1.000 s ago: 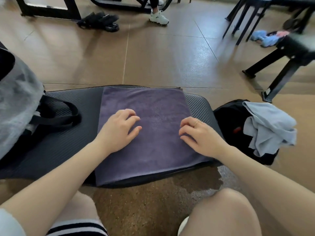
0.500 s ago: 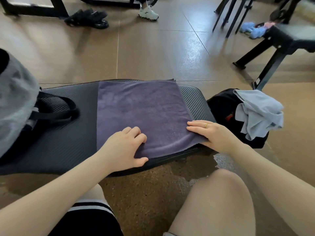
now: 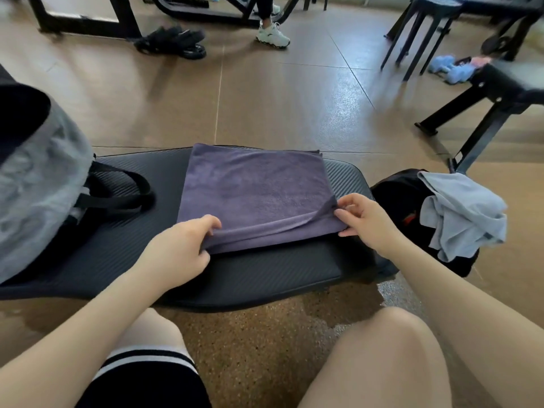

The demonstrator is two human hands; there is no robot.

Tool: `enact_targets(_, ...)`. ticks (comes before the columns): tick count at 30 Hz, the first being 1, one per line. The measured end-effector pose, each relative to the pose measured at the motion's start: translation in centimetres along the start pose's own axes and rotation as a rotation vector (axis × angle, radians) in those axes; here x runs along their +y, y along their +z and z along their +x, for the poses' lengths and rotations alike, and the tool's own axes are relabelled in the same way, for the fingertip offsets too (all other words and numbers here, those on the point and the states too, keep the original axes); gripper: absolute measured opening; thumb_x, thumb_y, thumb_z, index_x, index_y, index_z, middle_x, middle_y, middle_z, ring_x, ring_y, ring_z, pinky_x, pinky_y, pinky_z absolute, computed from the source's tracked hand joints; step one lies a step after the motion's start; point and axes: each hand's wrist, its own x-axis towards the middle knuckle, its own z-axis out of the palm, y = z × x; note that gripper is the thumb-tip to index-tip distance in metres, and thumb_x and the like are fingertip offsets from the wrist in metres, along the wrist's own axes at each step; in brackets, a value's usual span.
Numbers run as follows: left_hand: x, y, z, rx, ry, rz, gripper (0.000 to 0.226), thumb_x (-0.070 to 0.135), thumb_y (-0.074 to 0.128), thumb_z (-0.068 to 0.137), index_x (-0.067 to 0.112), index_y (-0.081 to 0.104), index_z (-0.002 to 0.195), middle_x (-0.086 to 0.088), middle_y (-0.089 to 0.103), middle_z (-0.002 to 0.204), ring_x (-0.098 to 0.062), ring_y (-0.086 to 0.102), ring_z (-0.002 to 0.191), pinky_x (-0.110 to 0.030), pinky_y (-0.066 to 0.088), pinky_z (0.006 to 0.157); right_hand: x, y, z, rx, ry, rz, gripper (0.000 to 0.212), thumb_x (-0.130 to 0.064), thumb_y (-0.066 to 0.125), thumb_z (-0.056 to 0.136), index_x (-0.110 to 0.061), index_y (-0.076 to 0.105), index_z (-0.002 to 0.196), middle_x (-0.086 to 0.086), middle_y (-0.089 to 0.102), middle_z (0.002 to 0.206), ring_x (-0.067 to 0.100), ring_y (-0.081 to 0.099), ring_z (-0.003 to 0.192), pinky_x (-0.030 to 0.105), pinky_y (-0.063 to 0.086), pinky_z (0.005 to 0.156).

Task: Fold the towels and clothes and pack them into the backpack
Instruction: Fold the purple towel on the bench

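Both our hands now pinch the purple towel's [image 3: 256,189] near edge, left hand [image 3: 179,251] and right hand [image 3: 365,222] lifting it off the black bench [image 3: 265,275] where they lay flat before: next fold starting, grey backpack [image 3: 38,178] waiting left.

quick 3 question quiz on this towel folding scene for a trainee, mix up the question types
1. True or false: both hands grip the near edge of the purple towel.
2. Multiple choice: the light blue cloth lies A) on the black bench B) on the black bag at the person's right C) inside the grey backpack.
3. Short answer: what stands on the left end of the black bench?

Key
1. True: the left hand and the right hand each pinch a near corner, lifted off the bench.
2. B, on the black bag.
3. The grey backpack.
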Motion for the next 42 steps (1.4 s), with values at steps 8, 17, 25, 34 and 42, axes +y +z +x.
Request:
enact_targets(8, -4.4, -1.1, 1.6, 0.0, -0.228, -0.597, 0.022, 0.007, 0.072, 0.077, 0.025, 0.06, 0.081, 0.004, 0.068, 0.078, -0.007, 0.063, 0.073, -0.018, 0.046, 0.074, -1.8, 0.5, 1.2, -0.088, 0.143, -0.021, 0.028, -0.002, 0.061, 0.086, -0.003, 0.06, 0.114, 0.003, 0.067, 0.095, 0.0, 0.061, 0.073, 0.005, 0.045, 0.057)
enact_targets(17, -3.7, -2.8, 2.3, 0.005, -0.033, -0.726, 0.024, 0.004, 0.061, 0.086, 0.025, 0.067, 0.076, 0.018, 0.067, 0.072, 0.004, 0.055, 0.068, -0.011, 0.042, 0.068, -4.5, 0.0, -0.1, -0.184, 0.183, 0.075, 0.012, -0.024, 0.067, 0.083, -0.015, 0.061, 0.087, -0.002, 0.065, 0.079, 0.015, 0.056, 0.074, 0.024, 0.039, 0.057)
enact_targets(25, -3.9, -5.9, 11.0, 0.083, -0.012, -0.583, 0.025, 0.008, 0.06, 0.086, 0.026, 0.064, 0.07, 0.001, 0.067, 0.077, -0.01, 0.055, 0.074, -0.024, 0.04, 0.071, -4.7, -1.5, 4.6, -0.004, 0.095, 0.252, 0.007, -0.012, 0.058, 0.085, -0.016, 0.056, 0.08, -0.012, 0.061, 0.063, 0.003, 0.052, 0.057, 0.019, 0.036, 0.05)
enact_targets(34, -4.8, -2.1, 18.9, 0.114, -0.028, -0.177, 0.015, 0.011, 0.052, 0.09, 0.015, 0.067, 0.088, -0.005, 0.068, 0.088, -0.026, 0.059, 0.086, -0.033, 0.045, 0.074, -2.9, -1.0, 10.0, 0.183, 0.139, -0.15, 0.029, -0.012, 0.059, 0.088, -0.015, 0.047, 0.062, -0.005, 0.039, 0.057, 0.007, 0.035, 0.053, 0.022, 0.03, 0.05)
enact_targets(42, -4.1, -0.5, 18.4, 0.23, -0.011, 0.21, 0.02, 0.013, 0.057, 0.087, 0.003, 0.063, 0.103, -0.018, 0.057, 0.107, -0.039, 0.053, 0.099, -0.046, 0.047, 0.077, -3.3, 0.3, 10.6, 0.299, 0.103, -0.701, 0.025, -0.025, 0.057, 0.09, -0.005, 0.059, 0.104, 0.014, 0.062, 0.103, 0.03, 0.054, 0.096, 0.033, 0.037, 0.079)
